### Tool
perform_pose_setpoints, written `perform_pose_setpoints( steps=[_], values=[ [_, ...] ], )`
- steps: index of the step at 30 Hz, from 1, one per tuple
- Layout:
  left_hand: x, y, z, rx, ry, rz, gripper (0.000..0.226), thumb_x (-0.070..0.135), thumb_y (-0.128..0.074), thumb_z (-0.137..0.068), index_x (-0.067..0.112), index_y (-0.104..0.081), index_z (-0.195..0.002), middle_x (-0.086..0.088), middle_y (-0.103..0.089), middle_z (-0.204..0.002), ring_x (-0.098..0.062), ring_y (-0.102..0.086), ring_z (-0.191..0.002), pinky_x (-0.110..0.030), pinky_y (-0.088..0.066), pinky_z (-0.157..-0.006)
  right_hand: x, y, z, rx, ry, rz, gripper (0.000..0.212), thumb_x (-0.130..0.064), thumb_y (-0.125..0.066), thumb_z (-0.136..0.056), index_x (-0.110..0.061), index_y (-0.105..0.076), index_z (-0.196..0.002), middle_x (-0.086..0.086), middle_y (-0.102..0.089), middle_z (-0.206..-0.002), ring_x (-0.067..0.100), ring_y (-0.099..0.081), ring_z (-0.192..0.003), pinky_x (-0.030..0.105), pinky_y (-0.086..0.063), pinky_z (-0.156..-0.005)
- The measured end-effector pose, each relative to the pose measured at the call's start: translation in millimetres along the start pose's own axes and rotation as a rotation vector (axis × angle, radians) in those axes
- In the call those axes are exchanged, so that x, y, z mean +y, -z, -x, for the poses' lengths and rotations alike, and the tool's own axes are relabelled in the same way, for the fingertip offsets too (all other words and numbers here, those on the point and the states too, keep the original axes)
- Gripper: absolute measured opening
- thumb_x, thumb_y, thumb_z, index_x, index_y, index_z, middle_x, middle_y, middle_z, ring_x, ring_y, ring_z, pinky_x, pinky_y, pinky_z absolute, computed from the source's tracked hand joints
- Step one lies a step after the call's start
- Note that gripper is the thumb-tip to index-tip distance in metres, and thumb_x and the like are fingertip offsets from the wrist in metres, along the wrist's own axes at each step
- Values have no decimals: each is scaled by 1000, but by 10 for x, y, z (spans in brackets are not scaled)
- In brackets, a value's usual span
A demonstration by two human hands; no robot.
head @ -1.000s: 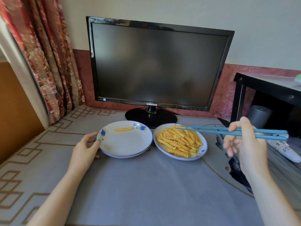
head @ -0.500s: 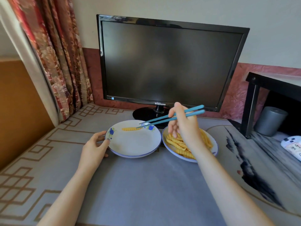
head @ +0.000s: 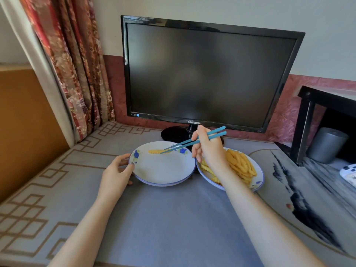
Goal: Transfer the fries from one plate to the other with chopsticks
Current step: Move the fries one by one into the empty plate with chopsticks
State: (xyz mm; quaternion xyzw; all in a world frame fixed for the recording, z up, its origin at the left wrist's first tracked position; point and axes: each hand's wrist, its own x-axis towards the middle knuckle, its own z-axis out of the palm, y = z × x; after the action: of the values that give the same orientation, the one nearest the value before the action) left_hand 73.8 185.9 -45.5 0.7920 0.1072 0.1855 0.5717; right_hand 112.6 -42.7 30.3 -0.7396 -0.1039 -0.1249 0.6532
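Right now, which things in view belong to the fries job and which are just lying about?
Job: left plate, single fry on it, right plate, pile of fries, blue chopsticks, right hand holding them, left hand holding the left plate's rim.
Lying about: monitor, curtain, grey cylinder, black side table.

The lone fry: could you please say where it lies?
Head view: the lone fry lies at the back of the left plate, at the tips of the chopsticks.
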Motion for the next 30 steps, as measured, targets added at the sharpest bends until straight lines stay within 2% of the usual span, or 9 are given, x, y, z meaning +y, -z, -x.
perform_pose_setpoints(
  steps=[7,14,20,25,30],
  values=[
    [7,-5,-3,1,0,-1,31,11,-53,-91,17,-59,-121,0,-64,-107,-19,-59,-57,-10,-45,-43,-64,43,90,79,-28,-72,48,-36,-35,-102,-5,-51,-70,10,-51,-40,16,-35,-26,19,-29,-30],
    [1,-5,-2,-2,6,-5,31,12,-53,-91,19,-58,-122,0,-64,-107,-20,-60,-60,-10,-46,-43,-201,267,302,167,-4,-113,47,-37,-37,-101,-8,-51,-66,13,-51,-41,20,-36,-28,20,-29,-33],
    [-5,-7,-10,-2,8,-14,32,13,-54,-91,18,-58,-122,-2,-64,-107,-21,-60,-59,-11,-47,-44,-427,808,551,378,72,-119,44,-32,-37,-101,-10,-47,-65,10,-48,-37,18,-32,-26,15,-23,-33],
    [-7,-5,1,-3,6,-3,30,12,-54,-91,18,-59,-120,-2,-64,-107,-17,-63,-68,-16,-50,-47,-424,1279,800,508,83,-67,42,-33,-36,-101,-11,-46,-66,8,-50,-37,16,-34,-25,20,-22,-33],
    [14,-4,15,-9,5,3,30,11,-54,-91,18,-59,-120,-4,-64,-110,-16,-63,-70,-35,-54,-64,-361,1549,972,594,65,-36,42,-34,-35,-100,-12,-46,-67,8,-50,-37,16,-34,-26,21,-22,-34]
  ],
)
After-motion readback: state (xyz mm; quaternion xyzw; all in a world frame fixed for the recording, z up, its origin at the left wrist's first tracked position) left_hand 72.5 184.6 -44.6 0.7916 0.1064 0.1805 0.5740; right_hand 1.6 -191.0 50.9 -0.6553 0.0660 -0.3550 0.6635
